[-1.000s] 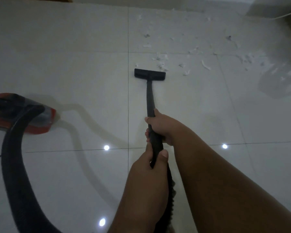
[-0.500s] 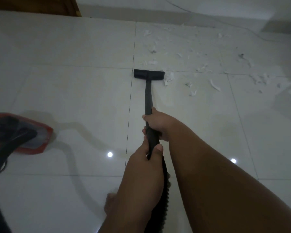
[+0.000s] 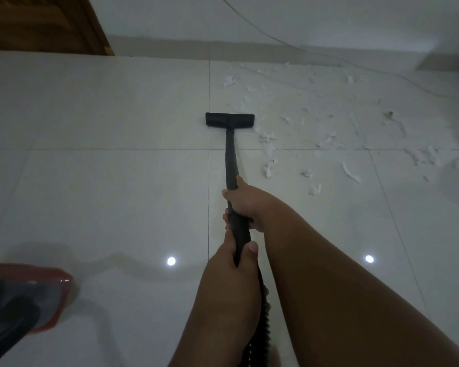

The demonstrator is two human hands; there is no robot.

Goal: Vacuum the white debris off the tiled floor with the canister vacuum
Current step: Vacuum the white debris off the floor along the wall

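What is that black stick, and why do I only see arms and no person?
The camera sits on the person's head and looks down, so you see only their arms. Both hands grip the vacuum's black wand: the right hand nearer the nozzle, the left hand nearer the body. The flat nozzle at its end rests on the tiled floor. White debris lies scattered to its right. The red canister vacuum sits at lower left.

- dim, flat, greyish light; low contrast.
- two small glare spots (image 3: 171,260) on the glossy tiled floor (image 3: 117,194), one on either side of the left hand (image 3: 231,263).
- soft curved shadow left of that hand.
- canister vacuum (image 3: 24,298), far left, blurred; tile lines bow at the edges.
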